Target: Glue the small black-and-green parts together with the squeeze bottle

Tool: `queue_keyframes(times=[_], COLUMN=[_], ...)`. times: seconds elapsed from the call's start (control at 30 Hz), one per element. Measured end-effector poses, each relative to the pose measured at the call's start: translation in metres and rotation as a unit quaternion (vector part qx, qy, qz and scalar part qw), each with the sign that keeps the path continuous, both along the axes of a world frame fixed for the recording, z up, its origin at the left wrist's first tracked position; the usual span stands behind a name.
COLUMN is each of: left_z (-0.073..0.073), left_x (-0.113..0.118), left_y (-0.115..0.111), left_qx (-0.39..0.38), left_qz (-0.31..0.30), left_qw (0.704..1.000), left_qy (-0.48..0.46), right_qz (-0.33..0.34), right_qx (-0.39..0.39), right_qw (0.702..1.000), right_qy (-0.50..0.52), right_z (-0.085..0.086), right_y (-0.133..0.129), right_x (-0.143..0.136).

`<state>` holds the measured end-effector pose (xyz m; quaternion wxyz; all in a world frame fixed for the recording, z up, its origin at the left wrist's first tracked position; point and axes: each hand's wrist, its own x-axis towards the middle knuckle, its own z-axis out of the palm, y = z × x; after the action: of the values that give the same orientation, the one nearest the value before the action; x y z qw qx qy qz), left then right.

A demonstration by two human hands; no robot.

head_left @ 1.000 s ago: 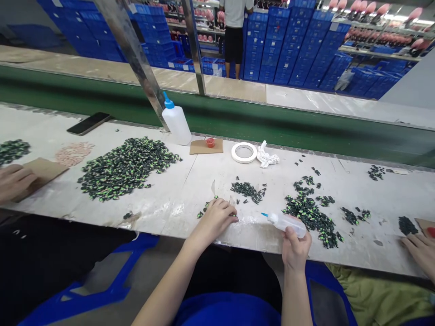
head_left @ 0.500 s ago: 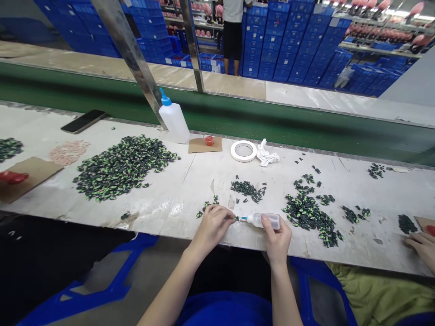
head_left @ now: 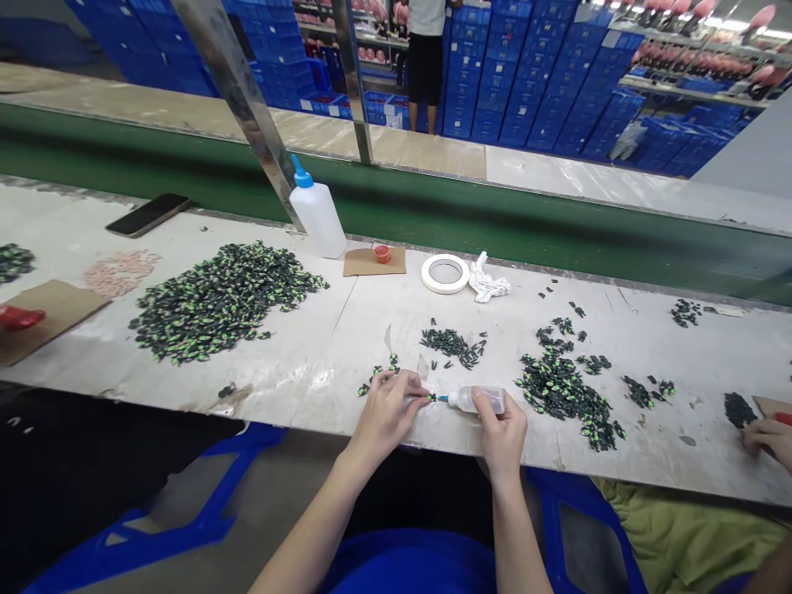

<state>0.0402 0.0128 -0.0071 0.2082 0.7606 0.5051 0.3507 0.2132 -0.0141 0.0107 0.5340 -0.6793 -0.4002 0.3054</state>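
Between thumb and finger, my left hand (head_left: 391,410) pinches a small black-and-green piece (head_left: 432,398). My right hand (head_left: 502,425) is closed round a small clear squeeze bottle (head_left: 479,399), held on its side. Its blue nozzle points left and its tip is at the piece, though whether they touch is too small to tell. Just behind my left hand are a few black-and-green pieces (head_left: 365,388). A small heap of plain dark pieces (head_left: 454,345) lies beyond the bottle. To the right spreads a bigger pile of black-and-green pieces (head_left: 560,388).
A large black-and-green pile (head_left: 226,301) covers the left. Along the back stand a white bottle with blue cap (head_left: 318,216), a red cup (head_left: 382,254) on cardboard, a tape roll (head_left: 445,274) and crumpled tissue (head_left: 488,285). A co-worker's hand (head_left: 770,437) is at far right.
The bottle in my right hand has shifted very slightly left, its nozzle still at the piece. My left hand keeps its pinch. The co-worker's hand at far right has moved a little.
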Motion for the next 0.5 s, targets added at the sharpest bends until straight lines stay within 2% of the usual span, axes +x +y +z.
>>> queue_keyframes(times=[0.5], left_z=[0.0008], left_x=[-0.0015], left_y=[0.0029], left_qx=[-0.035], left_qz=[-0.011], left_qw=[0.999], left_qy=[-0.004], right_qz=[-0.027], right_qx=[-0.008], right_qw=[0.999], right_qy=[0.026], right_z=[0.0036], right_y=[0.0009], right_x=[-0.0022])
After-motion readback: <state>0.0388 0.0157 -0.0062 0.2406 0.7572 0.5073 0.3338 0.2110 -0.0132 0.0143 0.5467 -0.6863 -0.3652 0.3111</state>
